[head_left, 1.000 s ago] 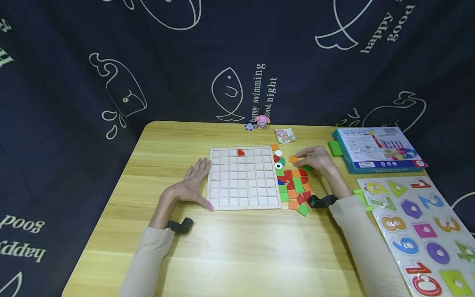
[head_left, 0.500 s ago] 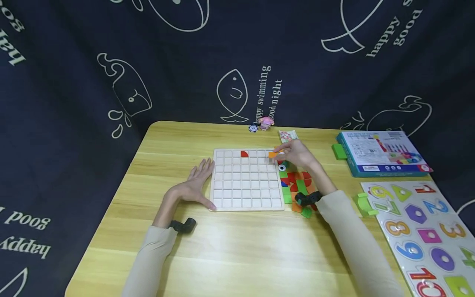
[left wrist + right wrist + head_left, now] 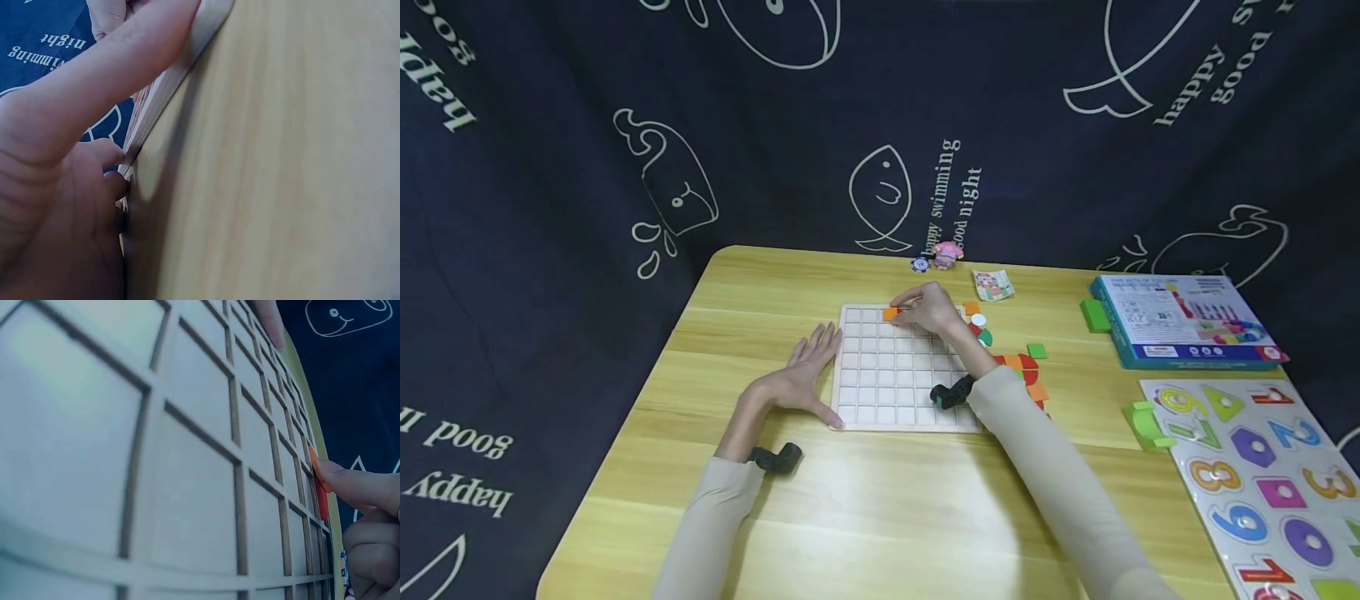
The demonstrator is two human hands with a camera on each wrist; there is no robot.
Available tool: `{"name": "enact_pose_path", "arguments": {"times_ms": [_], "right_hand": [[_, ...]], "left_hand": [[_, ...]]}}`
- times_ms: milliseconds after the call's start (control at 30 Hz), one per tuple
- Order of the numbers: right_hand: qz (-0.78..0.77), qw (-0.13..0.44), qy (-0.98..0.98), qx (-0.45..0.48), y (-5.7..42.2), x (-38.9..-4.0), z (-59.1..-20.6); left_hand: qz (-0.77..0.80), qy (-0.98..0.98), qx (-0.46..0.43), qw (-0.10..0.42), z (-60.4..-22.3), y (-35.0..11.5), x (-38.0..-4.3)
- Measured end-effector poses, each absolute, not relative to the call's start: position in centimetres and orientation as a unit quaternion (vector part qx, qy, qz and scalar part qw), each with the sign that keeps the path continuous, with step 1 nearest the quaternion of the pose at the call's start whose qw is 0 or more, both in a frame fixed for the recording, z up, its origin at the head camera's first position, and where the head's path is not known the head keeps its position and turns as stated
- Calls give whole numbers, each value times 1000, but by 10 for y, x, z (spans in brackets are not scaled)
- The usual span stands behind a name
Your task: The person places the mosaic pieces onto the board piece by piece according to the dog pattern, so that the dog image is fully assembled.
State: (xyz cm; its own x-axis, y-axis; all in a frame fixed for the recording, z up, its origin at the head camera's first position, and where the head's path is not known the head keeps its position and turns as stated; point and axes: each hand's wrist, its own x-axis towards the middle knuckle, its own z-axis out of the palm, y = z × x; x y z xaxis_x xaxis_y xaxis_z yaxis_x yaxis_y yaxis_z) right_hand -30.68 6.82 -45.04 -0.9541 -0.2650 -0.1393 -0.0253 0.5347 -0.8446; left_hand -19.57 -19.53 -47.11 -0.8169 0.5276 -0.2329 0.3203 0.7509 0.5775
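A white wooden grid board (image 3: pixel 877 377) lies on the table. My left hand (image 3: pixel 801 379) rests along its left side with fingers spread; in the left wrist view the thumb (image 3: pixel 112 69) touches the board's edge (image 3: pixel 150 112). Over the board's far row, my right hand (image 3: pixel 931 310) pinches an orange square tile (image 3: pixel 890 314) between thumb and fingertips. The right wrist view has the orange tile (image 3: pixel 317 464) right beside a red quarter-round tile (image 3: pixel 322 503) in the grid. Whether the orange tile sits flat in a cell cannot be seen.
Loose red, orange and green tiles (image 3: pixel 1030 367) lie right of the board, partly behind my right forearm. A small picture card (image 3: pixel 993 285), a pink figurine (image 3: pixel 947 254) and a round chip (image 3: pixel 920 264) are at the back. A boxed toy (image 3: pixel 1187 321) and number puzzle sheet (image 3: pixel 1255 483) occupy the right.
My right hand has carried the orange tile leftward from the loose tiles to the board's far row, near the red tile. The left hand keeps its place at the board's side.
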Motion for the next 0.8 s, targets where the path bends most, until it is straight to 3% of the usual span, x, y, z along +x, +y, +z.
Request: {"name": "enact_pose_path", "arguments": {"times_ms": [233,533,800], "right_hand": [[-498,129,854,-79,65,-309,-453],[-500,177,844,-74,65,-310,-450],[-490,160,854,-70,116,-298,-429]], "left_hand": [[269,915,228,194,-470,-196,-195],[266,915,227,200,-468,-194,-194],[270,913,233,199,-469,-195,-194]]}}
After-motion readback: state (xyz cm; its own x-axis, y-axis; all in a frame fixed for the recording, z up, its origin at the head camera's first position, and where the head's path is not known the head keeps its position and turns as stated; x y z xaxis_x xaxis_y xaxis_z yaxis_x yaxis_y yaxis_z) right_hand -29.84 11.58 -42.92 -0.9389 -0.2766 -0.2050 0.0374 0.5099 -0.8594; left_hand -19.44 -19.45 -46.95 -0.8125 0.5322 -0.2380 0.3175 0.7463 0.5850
